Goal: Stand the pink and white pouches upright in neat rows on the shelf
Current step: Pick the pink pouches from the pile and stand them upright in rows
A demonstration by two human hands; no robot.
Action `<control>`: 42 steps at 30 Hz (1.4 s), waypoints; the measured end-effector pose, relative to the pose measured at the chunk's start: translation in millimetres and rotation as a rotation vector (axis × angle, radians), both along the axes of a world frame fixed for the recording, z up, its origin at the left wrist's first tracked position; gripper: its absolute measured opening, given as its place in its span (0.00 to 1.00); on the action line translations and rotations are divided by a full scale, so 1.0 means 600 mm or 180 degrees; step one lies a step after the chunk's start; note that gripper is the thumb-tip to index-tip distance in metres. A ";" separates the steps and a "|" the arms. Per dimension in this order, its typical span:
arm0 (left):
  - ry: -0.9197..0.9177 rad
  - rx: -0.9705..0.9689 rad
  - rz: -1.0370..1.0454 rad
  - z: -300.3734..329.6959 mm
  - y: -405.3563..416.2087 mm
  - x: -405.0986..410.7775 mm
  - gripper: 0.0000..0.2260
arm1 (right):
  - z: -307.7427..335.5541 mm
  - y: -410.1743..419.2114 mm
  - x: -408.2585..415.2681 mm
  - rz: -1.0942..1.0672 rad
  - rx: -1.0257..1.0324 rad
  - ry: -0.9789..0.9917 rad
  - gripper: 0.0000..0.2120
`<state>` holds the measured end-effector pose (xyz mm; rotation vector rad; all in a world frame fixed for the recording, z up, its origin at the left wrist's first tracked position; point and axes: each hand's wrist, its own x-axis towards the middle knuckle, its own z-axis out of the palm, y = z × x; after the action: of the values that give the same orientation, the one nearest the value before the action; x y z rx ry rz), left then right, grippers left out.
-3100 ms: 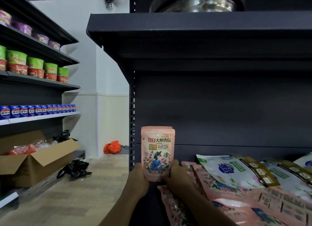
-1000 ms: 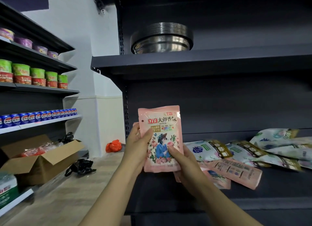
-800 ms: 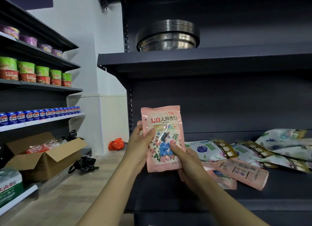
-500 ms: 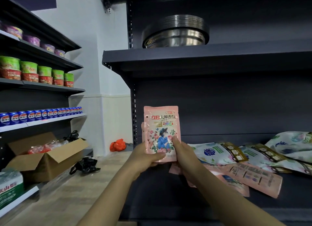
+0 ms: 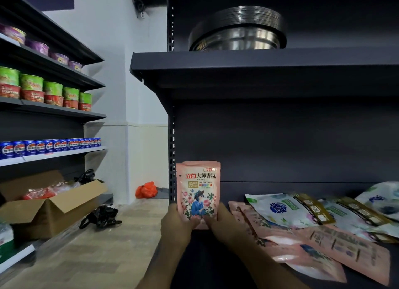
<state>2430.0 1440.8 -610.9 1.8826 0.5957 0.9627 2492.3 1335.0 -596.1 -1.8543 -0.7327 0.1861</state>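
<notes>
At the left end of the dark shelf (image 5: 216, 256), one pink pouch (image 5: 198, 191) stands upright with its printed front toward the camera, held at its bottom corners by both hands. The left hand (image 5: 176, 226) grips the lower left corner, fingers curled round the edge and thumb on the front; the right hand (image 5: 222, 223) grips the lower right corner in like manner. Whether the pouch base rests on the shelf cannot be told, as the hands cover it. Just right of the hands, more pink pouches (image 5: 323, 250) lie flat and overlapping, with white pouches (image 5: 285, 211) lying flat behind them toward the back panel. On the shelf above stands a stack of steel bowls (image 5: 237, 29). On the floor at left, an open cardboard box (image 5: 49, 211) holds red packets in clear wrapping. The side shelving carries rows of blue cans (image 5: 49, 146) and green-and-red cup tubs (image 5: 51, 94). An orange bag (image 5: 146, 190) lies by the wall.
</notes>
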 end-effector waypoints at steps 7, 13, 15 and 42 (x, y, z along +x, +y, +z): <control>0.0087 0.0056 -0.0018 -0.015 0.005 0.014 0.18 | -0.021 0.014 0.018 -0.0429 -0.0157 -0.0207 0.11; 0.0043 0.0267 -0.0051 -0.018 0.006 0.013 0.17 | -0.031 0.016 0.019 -0.0478 -0.0219 -0.0360 0.11; 0.0097 0.0321 -0.0071 -0.018 0.005 0.012 0.17 | -0.030 0.015 0.017 -0.0482 -0.0305 -0.0413 0.10; 0.0495 0.0577 -0.0376 -0.023 0.021 0.019 0.23 | -0.015 0.013 0.014 -0.0816 -0.0841 -0.0615 0.14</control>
<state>2441.5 1453.2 -624.8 2.1438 0.4949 0.8215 2500.6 1342.6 -605.2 -2.2214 -0.6148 -0.0667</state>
